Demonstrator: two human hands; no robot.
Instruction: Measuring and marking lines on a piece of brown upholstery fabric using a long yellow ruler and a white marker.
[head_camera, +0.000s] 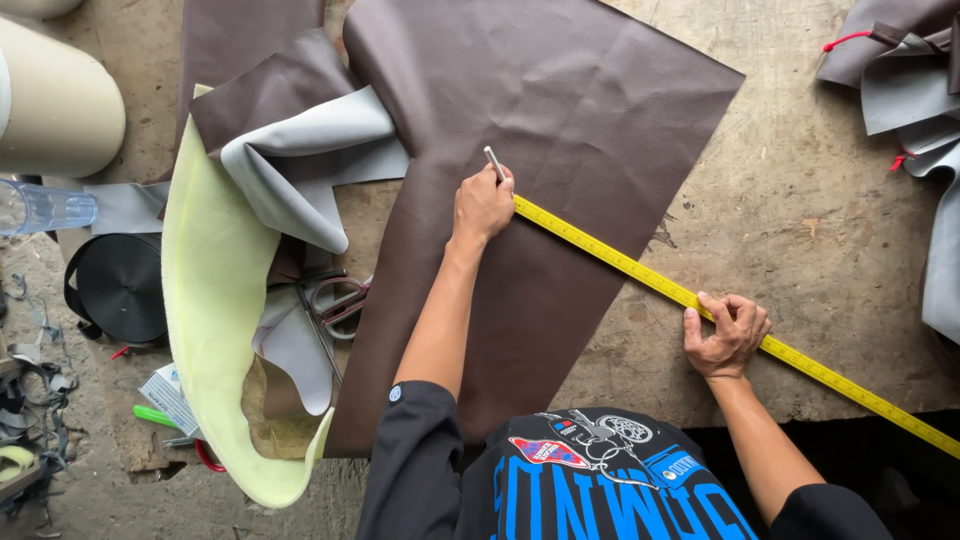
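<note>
I read this as the marking step: my left hand (482, 205) grips a silver marking pen (494, 162) at the far end of the yellow tape measure (640, 272), tip on the brown leather sheet (560, 130) lying mid-bench (800, 200). My right hand (728, 335) presses the tape flat (fingers spread) near the bench's near edge. Next calls for keeping the tape taut.

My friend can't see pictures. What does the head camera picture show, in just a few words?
Seen from above, a person's left hand holds a silver marking pen against a yellow tape measure laid across a dark brown leather sheet on a worn wooden table. The right hand presses the tape down. Scissors and pale foam lie to the left.
</note>
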